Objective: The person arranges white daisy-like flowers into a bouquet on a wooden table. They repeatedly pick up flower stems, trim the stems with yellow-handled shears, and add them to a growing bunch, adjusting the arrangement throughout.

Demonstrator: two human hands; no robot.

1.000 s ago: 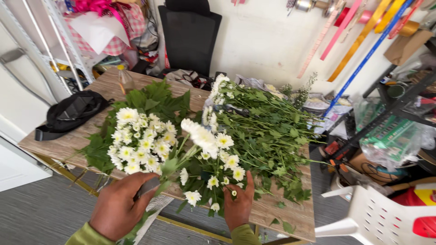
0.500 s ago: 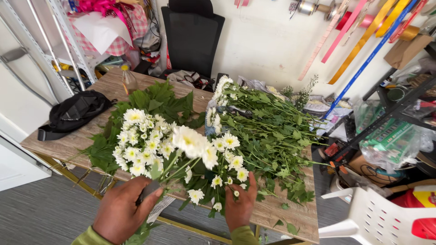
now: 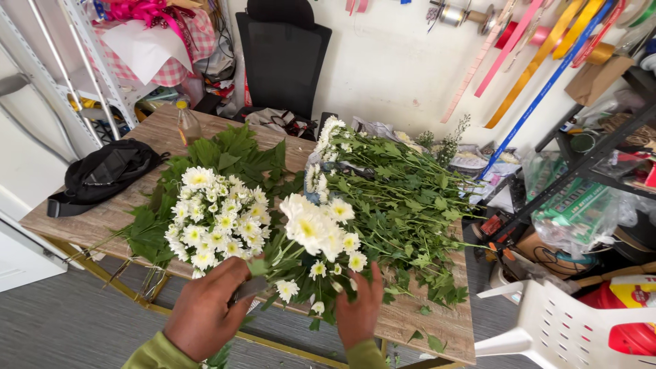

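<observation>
Head view, looking down: the left hand (image 3: 205, 314) is closed around the stems of a white daisy sprig (image 3: 311, 229), its grip tight, though something dark tucked under the fingers is hard to make out. That sprig tilts up over the near edge of the wooden counter (image 3: 102, 219). Right hand (image 3: 357, 311) lies flat, fingers spread, pressed into the leafy stems (image 3: 410, 212) piled on the counter; its fingertips vanish under blooms. Just left, a white flower bunch (image 3: 215, 219) rests on broad leaves. A black bag (image 3: 102, 171) sits far left.
</observation>
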